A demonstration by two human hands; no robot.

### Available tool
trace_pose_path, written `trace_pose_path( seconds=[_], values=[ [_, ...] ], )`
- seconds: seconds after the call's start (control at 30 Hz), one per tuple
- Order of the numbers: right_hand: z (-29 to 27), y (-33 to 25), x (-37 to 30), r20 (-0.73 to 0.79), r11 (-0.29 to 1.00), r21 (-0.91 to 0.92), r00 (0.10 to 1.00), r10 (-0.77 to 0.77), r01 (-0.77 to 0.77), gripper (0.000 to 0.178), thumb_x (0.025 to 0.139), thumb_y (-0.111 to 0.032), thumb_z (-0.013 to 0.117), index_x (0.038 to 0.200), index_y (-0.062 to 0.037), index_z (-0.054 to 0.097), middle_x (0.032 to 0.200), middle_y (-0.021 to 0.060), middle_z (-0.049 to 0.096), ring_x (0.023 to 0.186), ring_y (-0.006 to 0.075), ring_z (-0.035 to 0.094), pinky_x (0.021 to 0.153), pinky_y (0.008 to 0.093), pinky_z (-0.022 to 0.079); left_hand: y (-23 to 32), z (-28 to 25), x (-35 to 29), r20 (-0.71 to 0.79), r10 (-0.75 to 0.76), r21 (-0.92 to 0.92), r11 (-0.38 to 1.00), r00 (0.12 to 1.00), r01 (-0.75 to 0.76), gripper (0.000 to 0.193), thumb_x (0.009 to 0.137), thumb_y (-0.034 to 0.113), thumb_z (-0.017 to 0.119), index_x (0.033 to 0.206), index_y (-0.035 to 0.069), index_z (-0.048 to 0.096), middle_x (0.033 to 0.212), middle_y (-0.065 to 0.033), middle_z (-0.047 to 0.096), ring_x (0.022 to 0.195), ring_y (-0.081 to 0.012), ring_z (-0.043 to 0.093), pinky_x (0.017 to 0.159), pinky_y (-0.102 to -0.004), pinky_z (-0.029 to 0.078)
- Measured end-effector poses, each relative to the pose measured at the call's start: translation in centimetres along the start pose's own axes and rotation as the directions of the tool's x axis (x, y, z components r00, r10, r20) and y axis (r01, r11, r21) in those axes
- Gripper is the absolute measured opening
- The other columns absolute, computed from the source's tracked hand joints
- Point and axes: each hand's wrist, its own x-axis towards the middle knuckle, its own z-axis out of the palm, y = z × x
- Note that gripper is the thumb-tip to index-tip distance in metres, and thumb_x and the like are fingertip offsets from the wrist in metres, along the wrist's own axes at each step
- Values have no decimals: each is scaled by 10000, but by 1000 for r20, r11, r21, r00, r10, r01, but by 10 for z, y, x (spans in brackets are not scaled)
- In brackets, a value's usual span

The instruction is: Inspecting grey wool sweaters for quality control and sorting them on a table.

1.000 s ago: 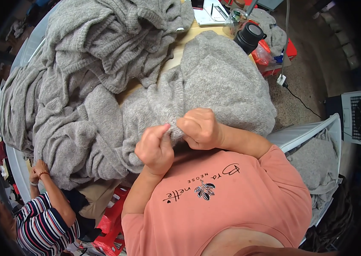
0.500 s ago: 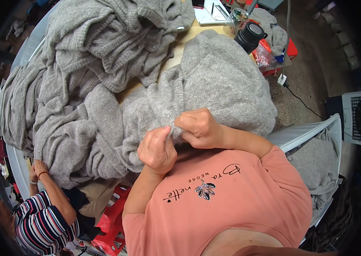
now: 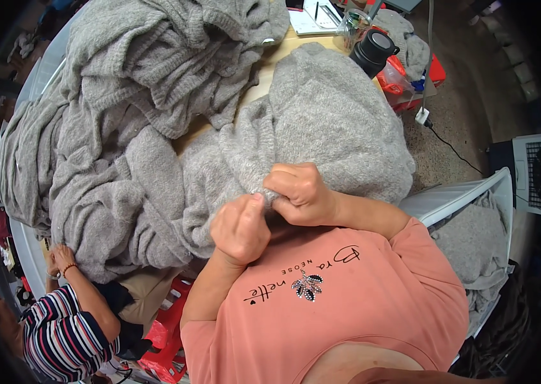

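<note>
A light grey knitted sweater (image 3: 341, 109) is spread over the table's near edge in front of me. My right hand (image 3: 302, 193) is closed on its near edge, fingers curled round a fold of knit. Beside it, my left hand (image 3: 242, 229) is closed in a pinch, its fingertips almost touching the right hand at the same edge. Whatever lies between the left fingertips is too small or hidden to tell. Ribbing on the sweater runs up from the hands.
More grey knitwear (image 3: 155, 57) is heaped left and far. A black lidded cup (image 3: 373, 52), a clear jar (image 3: 352, 29) and a notebook (image 3: 312, 18) stand at the far side. A white bin (image 3: 456, 198) holds knitwear at right. A co-worker's hands (image 3: 61, 259) are at lower left.
My left hand has turned, and its fingertips have come slightly right, closer to my right hand. The right hand has stayed nearly still on the sweater's edge.
</note>
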Motion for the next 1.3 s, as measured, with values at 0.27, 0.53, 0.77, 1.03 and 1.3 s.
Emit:
trace_pose_path(
  seconds=[0.27, 0.53, 0.77, 1.03, 1.3],
  values=[
    [4, 8, 9, -70, 914, -265, 939, -336, 307, 256, 520, -28, 578, 773, -11, 537, 619, 76, 465, 490, 237, 479, 422, 338, 373, 3, 0, 4, -65, -213, -122, 971, 975, 205, 169, 698, -78, 576, 856, -16, 580, 704, -128, 588, 549, -231, 567, 473, -287, 444],
    [-26, 37, 0, -106, 904, -397, 970, -218, 160, 212, 608, -6, 569, 818, -8, 543, 632, 98, 500, 501, 265, 503, 418, 344, 381, -25, -7, -6, 347, -701, -200, 594, 623, 779, 49, 750, -9, 613, 795, -14, 630, 610, 15, 545, 541, -38, 434, 486, -207, 351],
    [-28, 24, 1, 234, 832, -548, 971, 56, 84, 334, 647, -37, 612, 972, -44, 535, 976, 118, 561, 921, 283, 528, 784, 401, 368, -22, -1, -8, 436, -734, -422, 344, 521, 839, 37, 758, -6, 624, 782, -29, 641, 636, 28, 570, 579, -25, 468, 504, -172, 358],
    [-9, 13, 7, 293, 997, -57, 956, -24, 42, 97, 716, -62, 615, 770, -33, 539, 717, 98, 524, 683, 262, 525, 668, 358, 390, -6, -3, 4, 403, -664, -437, 465, 630, 770, 21, 722, -10, 638, 724, -10, 617, 595, 32, 541, 536, -16, 449, 459, -181, 351],
    [-3, 19, 3, 88, 993, 53, 991, 101, -106, 110, 754, -65, 618, 798, -21, 527, 729, 99, 519, 665, 253, 509, 609, 349, 411, -8, -10, 4, 504, -712, -562, 160, 489, 812, 28, 761, 3, 626, 741, -10, 612, 623, 8, 568, 554, -34, 487, 484, -191, 387]
  ],
)
